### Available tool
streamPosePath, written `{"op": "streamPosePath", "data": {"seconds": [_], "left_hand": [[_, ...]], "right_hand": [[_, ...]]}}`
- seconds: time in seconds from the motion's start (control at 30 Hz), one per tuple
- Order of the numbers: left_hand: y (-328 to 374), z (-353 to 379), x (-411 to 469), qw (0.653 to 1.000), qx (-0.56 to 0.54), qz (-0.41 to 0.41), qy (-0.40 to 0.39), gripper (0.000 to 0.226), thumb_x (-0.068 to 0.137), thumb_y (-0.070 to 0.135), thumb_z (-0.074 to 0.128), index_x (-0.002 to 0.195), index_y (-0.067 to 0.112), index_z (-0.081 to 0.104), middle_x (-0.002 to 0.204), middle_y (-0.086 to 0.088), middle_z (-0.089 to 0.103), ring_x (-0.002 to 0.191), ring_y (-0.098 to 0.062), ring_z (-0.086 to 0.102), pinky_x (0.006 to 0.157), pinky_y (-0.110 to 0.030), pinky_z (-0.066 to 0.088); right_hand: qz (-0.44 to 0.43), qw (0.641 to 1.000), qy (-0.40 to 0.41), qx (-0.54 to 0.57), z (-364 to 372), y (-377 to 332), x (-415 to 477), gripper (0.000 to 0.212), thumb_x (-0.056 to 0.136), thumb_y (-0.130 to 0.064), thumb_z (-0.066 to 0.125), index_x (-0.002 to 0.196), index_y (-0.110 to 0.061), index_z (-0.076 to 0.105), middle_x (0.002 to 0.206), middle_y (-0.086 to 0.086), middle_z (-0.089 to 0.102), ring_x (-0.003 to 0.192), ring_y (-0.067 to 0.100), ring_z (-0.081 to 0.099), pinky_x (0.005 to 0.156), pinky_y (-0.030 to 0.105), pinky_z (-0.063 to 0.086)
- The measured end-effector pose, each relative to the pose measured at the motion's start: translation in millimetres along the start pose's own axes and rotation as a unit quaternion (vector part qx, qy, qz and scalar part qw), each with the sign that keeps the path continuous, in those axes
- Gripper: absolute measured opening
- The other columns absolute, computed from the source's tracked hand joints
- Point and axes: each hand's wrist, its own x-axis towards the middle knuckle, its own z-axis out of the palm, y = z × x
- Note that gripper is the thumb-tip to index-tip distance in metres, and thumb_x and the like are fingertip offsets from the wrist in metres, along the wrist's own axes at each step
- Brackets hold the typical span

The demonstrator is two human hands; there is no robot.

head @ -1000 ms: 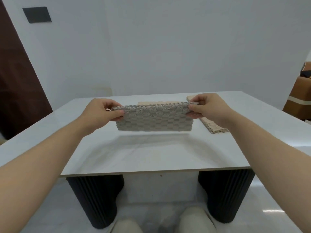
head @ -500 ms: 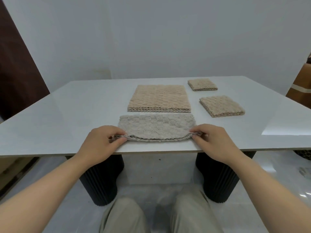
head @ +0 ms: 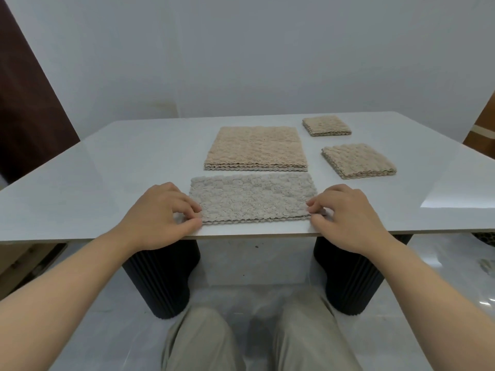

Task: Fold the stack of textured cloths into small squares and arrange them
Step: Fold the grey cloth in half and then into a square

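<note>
A grey textured cloth (head: 251, 198), folded in half into a long strip, lies flat near the table's front edge. My left hand (head: 158, 214) pinches its near left corner. My right hand (head: 345, 215) has its fingertips on the near right corner. Behind the strip lies a stack of unfolded beige cloths (head: 255, 148). To the right sit two small folded beige squares, one nearer (head: 359, 160) and one farther back (head: 326, 125).
The white table (head: 107, 170) rests on two dark ribbed pillar legs (head: 160, 279). A dark brown door panel (head: 24, 103) stands at the left, a brown piece of furniture (head: 482, 124) at the right edge. My knees show below the table.
The grey cloth, held up in the air a second ago, has been lowered and laid flat on the table. Both hands have stayed at its near corners.
</note>
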Motion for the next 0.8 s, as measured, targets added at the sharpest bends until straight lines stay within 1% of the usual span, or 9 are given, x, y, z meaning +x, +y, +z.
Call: {"op": "streamPosePath", "data": {"seconds": [0.1, 0.17, 0.23, 0.27, 0.33, 0.4, 0.47, 0.53, 0.8], "left_hand": [[17, -3, 17, 0.996, 0.083, -0.019, -0.005, 0.057, 0.091, 0.070, 0.038, 0.068, 0.031, 0.073, 0.078, 0.019, 0.071, 0.091, -0.008, 0.053, 0.084, -0.034, 0.037], [39, -1, 33, 0.995, 0.088, -0.040, 0.025, 0.053, 0.099, 0.059, 0.037, 0.079, 0.026, 0.073, 0.083, 0.012, 0.072, 0.093, -0.016, 0.056, 0.086, -0.036, 0.038], [62, 8, 51, 0.996, 0.060, -0.051, 0.041, 0.036, 0.104, 0.041, 0.042, 0.107, 0.024, 0.073, 0.109, 0.006, 0.073, 0.107, -0.020, 0.058, 0.096, -0.040, 0.042], [70, 14, 60, 0.997, 0.052, -0.056, 0.031, 0.034, 0.105, 0.036, 0.042, 0.121, 0.022, 0.068, 0.124, 0.004, 0.069, 0.117, -0.021, 0.057, 0.102, -0.040, 0.041], [77, 29, 76, 0.997, 0.034, -0.068, -0.003, 0.040, 0.107, 0.029, 0.039, 0.142, 0.018, 0.054, 0.147, 0.000, 0.055, 0.135, -0.021, 0.047, 0.113, -0.038, 0.036], [76, 43, 88, 0.995, 0.011, -0.083, -0.046, 0.047, 0.108, 0.027, 0.034, 0.153, 0.015, 0.040, 0.160, -0.004, 0.039, 0.148, -0.022, 0.033, 0.120, -0.038, 0.028], [72, 56, 91, 0.990, 0.006, -0.104, -0.095, 0.052, 0.110, 0.030, 0.027, 0.159, 0.015, 0.026, 0.167, -0.003, 0.023, 0.155, -0.023, 0.018, 0.125, -0.040, 0.018], [68, 66, 89, 0.983, 0.035, -0.115, -0.140, 0.056, 0.110, 0.037, 0.019, 0.162, 0.018, 0.017, 0.170, 0.001, 0.014, 0.157, -0.021, 0.010, 0.127, -0.040, 0.010], [51, 60, 84, 0.973, 0.065, -0.127, -0.179, 0.060, 0.108, 0.050, 0.011, 0.163, 0.027, 0.007, 0.171, 0.005, 0.003, 0.157, -0.019, 0.002, 0.127, -0.041, 0.002]], "right_hand": [[0.018, 0.995, -0.003, -0.095, 1, -15, 12, 0.038, 0.084, -0.048, 0.038, 0.057, -0.026, 0.053, 0.074, -0.013, 0.065, 0.101, 0.014, 0.053, 0.090, 0.037, 0.033], [0.009, 0.992, 0.039, -0.121, 5, -30, 26, 0.039, 0.091, -0.044, 0.044, 0.063, -0.026, 0.062, 0.074, -0.010, 0.066, 0.099, 0.019, 0.056, 0.089, 0.039, 0.036], [-0.025, 0.993, 0.061, -0.097, 15, -47, 42, 0.030, 0.095, -0.036, 0.049, 0.089, -0.021, 0.075, 0.095, -0.003, 0.074, 0.104, 0.024, 0.061, 0.090, 0.040, 0.043], [-0.039, 0.995, 0.045, -0.081, 20, -55, 50, 0.030, 0.098, -0.032, 0.049, 0.105, -0.017, 0.074, 0.108, 0.001, 0.073, 0.110, 0.026, 0.061, 0.092, 0.040, 0.045], [-0.048, 0.996, -0.017, -0.072, 32, -70, 65, 0.036, 0.102, -0.026, 0.042, 0.126, -0.011, 0.064, 0.130, 0.006, 0.065, 0.126, 0.027, 0.053, 0.100, 0.042, 0.045], [-0.046, 0.993, -0.079, -0.076, 46, -77, 75, 0.044, 0.105, -0.025, 0.034, 0.143, -0.007, 0.049, 0.150, 0.009, 0.049, 0.143, 0.029, 0.037, 0.112, 0.043, 0.037], [-0.036, 0.987, -0.135, -0.081, 57, -77, 81, 0.053, 0.107, -0.028, 0.028, 0.156, -0.007, 0.030, 0.164, 0.009, 0.029, 0.153, 0.027, 0.021, 0.122, 0.041, 0.023], [-0.025, 0.980, -0.174, -0.096, 64, -73, 82, 0.057, 0.108, -0.033, 0.022, 0.161, -0.011, 0.019, 0.168, 0.005, 0.017, 0.155, 0.022, 0.013, 0.125, 0.039, 0.011], [0.046, 0.976, -0.197, -0.085, 59, -54, 85, 0.064, 0.107, -0.046, 0.015, 0.162, -0.014, 0.012, 0.170, 0.000, 0.008, 0.156, 0.017, 0.005, 0.124, 0.037, 0.003]]}}
